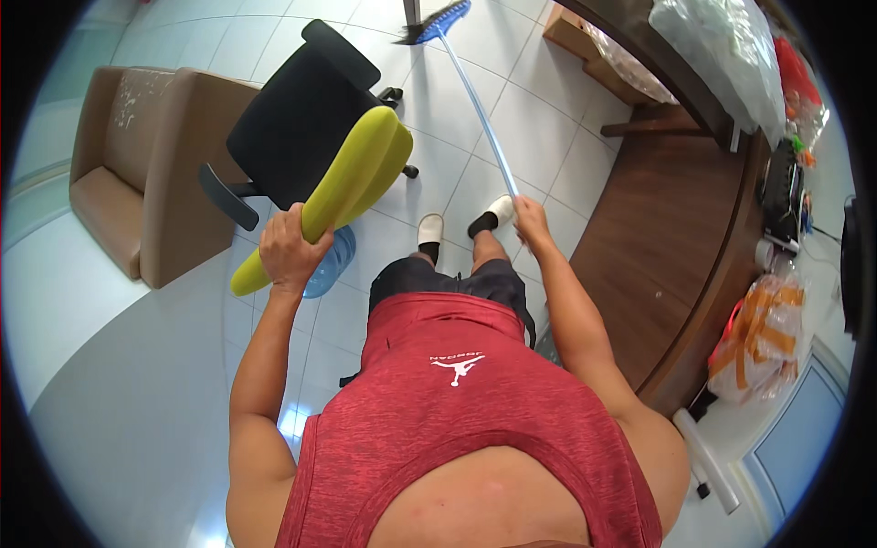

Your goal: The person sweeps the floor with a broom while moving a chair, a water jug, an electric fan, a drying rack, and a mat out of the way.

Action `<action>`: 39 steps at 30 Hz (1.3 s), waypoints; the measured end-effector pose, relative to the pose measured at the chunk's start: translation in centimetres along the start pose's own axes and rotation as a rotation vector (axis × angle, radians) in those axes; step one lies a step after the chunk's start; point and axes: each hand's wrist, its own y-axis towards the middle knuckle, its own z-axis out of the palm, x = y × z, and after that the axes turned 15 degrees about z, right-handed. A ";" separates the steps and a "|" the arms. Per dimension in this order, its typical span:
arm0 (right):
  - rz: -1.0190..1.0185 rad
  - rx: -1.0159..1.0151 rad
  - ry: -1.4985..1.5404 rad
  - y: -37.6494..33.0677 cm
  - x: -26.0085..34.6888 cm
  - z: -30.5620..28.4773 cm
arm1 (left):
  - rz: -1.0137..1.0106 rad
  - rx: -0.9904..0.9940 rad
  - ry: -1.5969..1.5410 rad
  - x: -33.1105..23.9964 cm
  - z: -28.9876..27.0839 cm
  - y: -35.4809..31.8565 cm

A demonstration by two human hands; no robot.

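Observation:
My left hand (290, 248) is closed on a long, rounded yellow-green thing (349, 173), possibly padded; its exact kind I cannot tell. It slants up and to the right, with its wider end in front of the black office chair (292, 119). In my right hand (530, 222) is the upper end of a broom (477, 100) with a light-blue handle. The broom reaches away from me across the tiled floor. Its blue head with dark bristles is at the top of the view, beside a dark table leg.
A worn brown armchair (169, 173) stands at the left behind the office chair. A clear blue water bottle (331, 265) is below my left hand. A dark wooden desk (639, 247) fills the right side, with plastic bags (722, 55) and a taped package (760, 333) along it.

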 end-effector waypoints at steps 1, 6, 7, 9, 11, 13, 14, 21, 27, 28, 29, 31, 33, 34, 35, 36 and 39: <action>0.012 -0.006 0.020 -0.7 -3.6 -1.5 | 0.013 0.003 -0.011 -0.1 -0.1 0.3; -0.071 -0.267 -0.173 -13.7 -19.0 -9.3 | -0.051 0.150 -0.062 0.0 0.1 0.5; 0.038 -0.296 -0.208 -16.8 -21.6 -10.9 | -0.039 0.155 -0.071 0.0 -0.2 0.5; -0.096 -0.403 -0.439 -22.3 -25.2 -12.9 | -0.068 0.150 -0.056 -0.2 -0.2 0.8; 0.193 -0.358 -0.448 -26.3 -22.7 -12.4 | -0.092 0.174 -0.089 -0.3 0.0 0.9; 0.499 -0.250 -0.418 -27.0 -23.0 -11.1 | -0.084 0.122 -0.075 -0.4 0.6 1.1; 0.521 -0.195 -0.386 -26.0 -24.3 -10.2 | -0.082 0.117 -0.068 -0.4 0.5 1.3; 0.072 0.213 -0.180 -7.2 -18.7 0.5 | -0.189 0.122 -0.007 -2.1 0.7 3.2; -0.008 -0.174 -0.407 -13.0 -18.5 -0.4 | -0.295 0.173 -0.055 -1.6 0.7 3.5; 0.035 -0.174 -0.469 -15.0 -20.1 -1.6 | -0.259 0.156 -0.062 -1.4 0.4 3.6; 0.030 -0.178 -0.448 -16.5 -22.9 -2.8 | -0.256 0.145 -0.068 -0.9 0.3 3.6; 0.039 -0.176 -0.352 -19.6 -29.3 -4.5 | -0.229 0.120 -0.079 0.8 0.8 3.6; 0.081 -0.263 -0.260 -23.3 -36.7 -5.1 | -0.163 0.098 -0.095 1.8 2.6 4.2; 0.089 -0.309 -0.215 -25.0 -40.3 -5.1 | -0.140 0.087 -0.100 1.0 2.4 4.8; 0.164 -0.314 -0.204 -27.2 -42.6 -5.4 | -0.158 0.106 -0.116 0.2 2.1 4.5; 0.241 -0.309 -0.199 -29.9 -43.9 -5.5 | -0.182 0.132 -0.126 -0.1 1.7 3.5; 0.286 -0.337 -0.144 -34.3 -47.7 -5.1 | -0.102 0.106 -0.119 -0.5 0.9 1.2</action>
